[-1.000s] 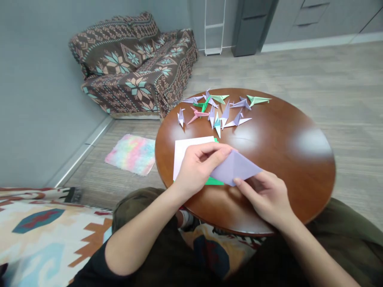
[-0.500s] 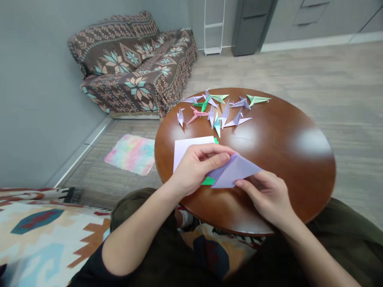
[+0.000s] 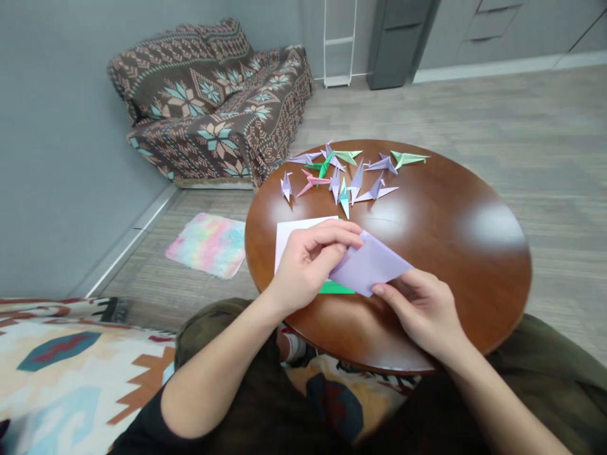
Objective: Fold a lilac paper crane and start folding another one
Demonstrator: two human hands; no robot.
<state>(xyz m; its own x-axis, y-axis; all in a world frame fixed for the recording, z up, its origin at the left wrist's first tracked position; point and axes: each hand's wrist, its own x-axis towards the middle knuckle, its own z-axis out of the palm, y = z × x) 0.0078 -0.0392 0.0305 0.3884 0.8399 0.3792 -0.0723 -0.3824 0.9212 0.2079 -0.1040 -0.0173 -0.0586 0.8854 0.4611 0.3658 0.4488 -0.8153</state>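
Note:
A folded piece of lilac origami paper (image 3: 372, 264) is held above the near part of the table, its visible face roughly diamond-shaped. My left hand (image 3: 313, 262) pinches its left side between thumb and fingers. On the lower right edge, my right hand (image 3: 422, 306) grips the paper, thumb in front and fingers behind. Beneath my left hand lie a pale lilac sheet (image 3: 289, 237) and a green sheet (image 3: 337, 288), both partly covered by the hand and the folded paper.
Several folded paper cranes, among them a pink crane (image 3: 313, 181) and a blue crane (image 3: 344, 197), stand at the far side of the round wooden table (image 3: 455, 253). A patterned sofa (image 3: 208, 107) and a pastel mat (image 3: 208, 245) lie beyond it to the left.
The lilac paper has gone from a shape with a flap pointing down-left to a compact diamond. My left hand has shifted slightly left; the right hand stays nearly still.

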